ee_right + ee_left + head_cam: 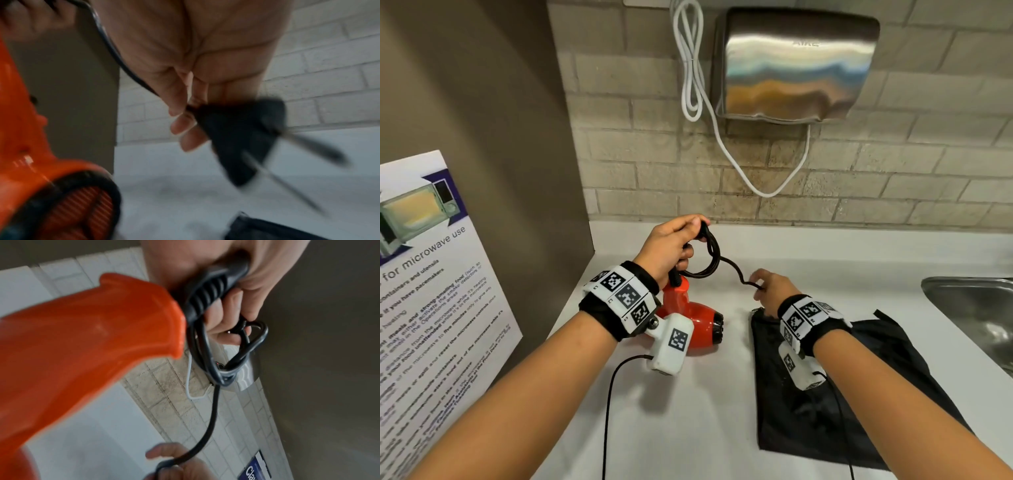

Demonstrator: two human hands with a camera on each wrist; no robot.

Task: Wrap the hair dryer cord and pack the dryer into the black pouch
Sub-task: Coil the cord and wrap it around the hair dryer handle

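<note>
Orange-red dryer point(693, 317), black cord point(714, 255), black pouch point(825, 411)

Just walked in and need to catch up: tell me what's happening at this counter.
A person is winding up the cord of an orange hair dryer. The left hand grips the coiled loops of black cord above the dryer's handle, while the right hand pinches the plug end. The black pouch lies flat on the white counter, with nothing packed yet.

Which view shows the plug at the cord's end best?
The right wrist view: the plug fills mid-frame, pinched by the right hand, though blurred, its prongs pointing away. The head view hides it behind that hand; only the cord leading there shows. The left wrist view cuts it off at the bottom edge.
</note>
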